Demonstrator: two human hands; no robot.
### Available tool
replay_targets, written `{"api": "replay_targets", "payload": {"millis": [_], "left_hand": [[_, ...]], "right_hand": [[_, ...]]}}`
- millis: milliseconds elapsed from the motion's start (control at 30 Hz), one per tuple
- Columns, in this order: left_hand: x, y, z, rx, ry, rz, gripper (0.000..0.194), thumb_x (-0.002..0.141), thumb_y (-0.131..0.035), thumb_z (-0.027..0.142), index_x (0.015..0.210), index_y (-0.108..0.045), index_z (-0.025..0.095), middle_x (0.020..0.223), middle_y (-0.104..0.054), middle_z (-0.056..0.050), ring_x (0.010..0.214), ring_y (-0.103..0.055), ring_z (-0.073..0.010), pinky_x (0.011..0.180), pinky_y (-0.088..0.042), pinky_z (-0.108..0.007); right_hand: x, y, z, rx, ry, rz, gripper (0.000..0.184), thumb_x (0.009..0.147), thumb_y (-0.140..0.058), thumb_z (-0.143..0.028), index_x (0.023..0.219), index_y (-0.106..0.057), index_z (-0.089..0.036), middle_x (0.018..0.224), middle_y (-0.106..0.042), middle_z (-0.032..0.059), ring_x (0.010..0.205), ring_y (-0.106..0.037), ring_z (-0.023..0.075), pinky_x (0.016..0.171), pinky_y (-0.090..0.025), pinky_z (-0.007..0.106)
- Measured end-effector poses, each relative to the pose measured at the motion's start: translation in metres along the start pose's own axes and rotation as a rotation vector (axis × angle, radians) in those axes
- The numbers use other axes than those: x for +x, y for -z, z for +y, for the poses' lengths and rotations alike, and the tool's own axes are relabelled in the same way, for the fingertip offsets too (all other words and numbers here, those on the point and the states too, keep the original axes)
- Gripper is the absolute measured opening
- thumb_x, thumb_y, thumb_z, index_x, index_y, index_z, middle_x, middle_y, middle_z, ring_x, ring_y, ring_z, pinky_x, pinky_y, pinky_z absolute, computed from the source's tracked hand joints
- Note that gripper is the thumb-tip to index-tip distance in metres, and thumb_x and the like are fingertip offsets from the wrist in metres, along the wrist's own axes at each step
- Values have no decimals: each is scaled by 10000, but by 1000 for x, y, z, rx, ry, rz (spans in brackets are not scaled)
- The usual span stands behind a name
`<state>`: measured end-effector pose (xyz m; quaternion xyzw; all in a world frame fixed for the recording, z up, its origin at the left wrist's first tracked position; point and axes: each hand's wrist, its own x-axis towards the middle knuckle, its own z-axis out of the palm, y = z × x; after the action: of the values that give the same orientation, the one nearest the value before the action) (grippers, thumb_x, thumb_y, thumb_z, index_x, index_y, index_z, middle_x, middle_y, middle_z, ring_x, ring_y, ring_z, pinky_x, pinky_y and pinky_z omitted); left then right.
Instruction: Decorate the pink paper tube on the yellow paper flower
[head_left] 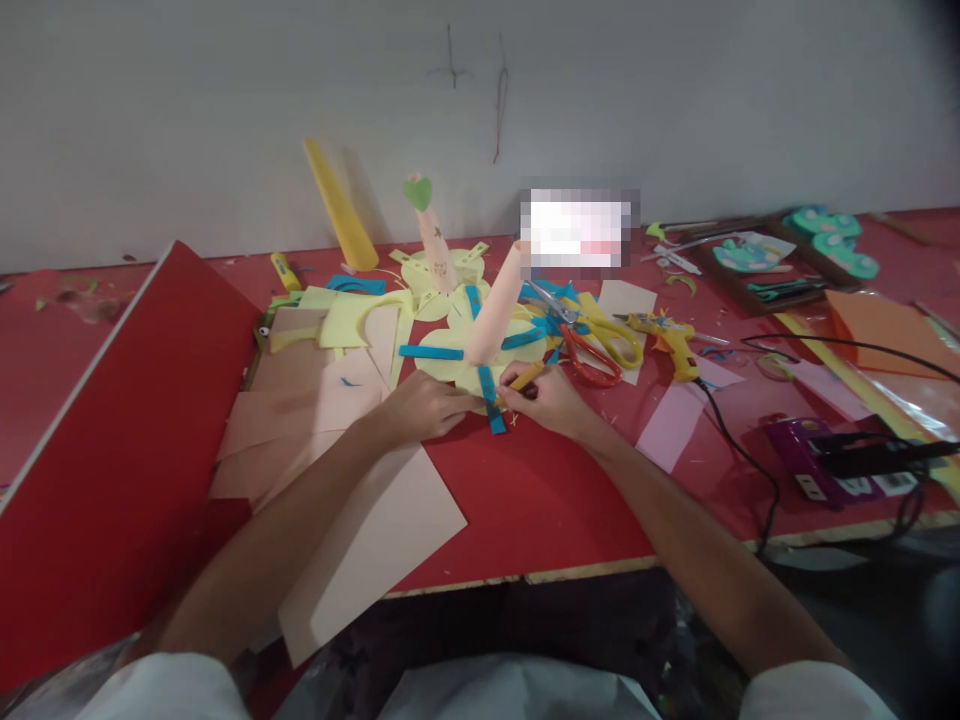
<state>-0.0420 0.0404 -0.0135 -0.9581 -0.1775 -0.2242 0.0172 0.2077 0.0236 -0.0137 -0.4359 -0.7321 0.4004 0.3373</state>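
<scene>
My right hand (551,398) is closed around a yellow pen (527,376), its tip down at a blue strip (491,400). This strip sticks out over the near edge of a pale yellow flower-shaped base (431,368). My left hand (426,405) has its fingers pressed together on the base's near left edge. From the base's middle rises a peach paper cone (496,310), leaning right, with other blue strips spread around it. Behind stands a similar peach cone (433,240) topped by a green heart (418,192), on its own yellow base.
Red-handled scissors (592,360) and yellow-handled scissors (619,340) lie to the right, beside a yellow glue gun (675,345) with a black cord. A purple box (810,455) sits farther right. Peach sheets (382,530) overlap at left, near a tilted red board (112,450).
</scene>
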Motion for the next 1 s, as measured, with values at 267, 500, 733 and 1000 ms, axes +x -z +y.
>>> {"api": "replay_targets", "payload": {"millis": [267,500,733,1000], "left_hand": [[0,0,0,6,6,4,339,929,-499,68,1086,-750,236,777,-783,14,694,-715,-120,627,-439,-239],[-1,0,-1,1,-1,22,322,933,-503,69,1085,-737,230,737,-764,19,666,-696,-121,610,-399,-230],[-1,1,-1,10,7,-13,343,921,-502,74,1094,-747,240,745,-767,18,672,-705,-112,596,-419,-226],[1,3,0,-8,1,6,355,906,-501,61,1081,-757,234,727,-759,15,651,-690,-117,622,-452,-230]], "right_hand": [[0,0,2,-10,2,-3,249,913,-611,-426,816,-625,-196,673,-603,-10,581,-505,116,556,-364,250],[0,0,3,-13,0,-27,211,899,-610,-386,807,-631,-197,668,-612,-7,582,-504,123,558,-353,256],[-1,1,1,-10,-10,-8,217,895,-607,-391,799,-620,-198,667,-594,-13,564,-488,115,558,-350,260],[-1,2,2,-20,-10,-10,235,903,-608,-413,796,-622,-204,647,-580,-20,555,-479,113,539,-340,255]]}}
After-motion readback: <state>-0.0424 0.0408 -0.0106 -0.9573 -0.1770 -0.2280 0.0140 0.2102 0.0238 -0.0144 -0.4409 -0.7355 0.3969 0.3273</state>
